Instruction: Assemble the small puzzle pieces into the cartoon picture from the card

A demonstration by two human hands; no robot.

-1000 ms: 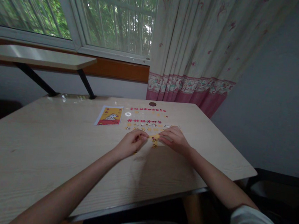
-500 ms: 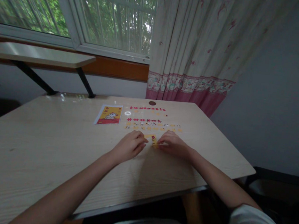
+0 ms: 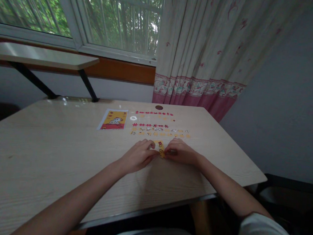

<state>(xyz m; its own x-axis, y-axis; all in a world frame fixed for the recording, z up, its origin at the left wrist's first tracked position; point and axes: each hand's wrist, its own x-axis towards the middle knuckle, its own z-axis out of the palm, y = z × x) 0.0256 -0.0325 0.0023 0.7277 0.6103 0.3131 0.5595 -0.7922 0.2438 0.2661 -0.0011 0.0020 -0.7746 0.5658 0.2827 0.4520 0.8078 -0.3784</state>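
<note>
A small joined patch of yellow jigsaw puzzle pieces [image 3: 160,144] with red and dark markings lies flat on the table between my hands. From the left, my left hand [image 3: 141,152] has its fingers curled and its thumb tip at the lower part of the patch. My right hand [image 3: 181,150] is closed at the patch's right edge, thumb and fingertips pressed together there. My fingers hide parts of the patch. Just beyond lie rows of loose yellow and white pieces [image 3: 157,134] and a row of red pieces [image 3: 145,125].
A picture card [image 3: 114,120] of a white animal on yellow and red lies to the left. Farther back are another row of red pieces [image 3: 154,113], a small white ring [image 3: 133,118] and a table hole [image 3: 159,107]. A raised shelf [image 3: 44,55] stands at back left.
My left hand has moved right and slightly down, its thumb now at the patch. The right-hand fingers have curled in more at the patch's right edge.
</note>
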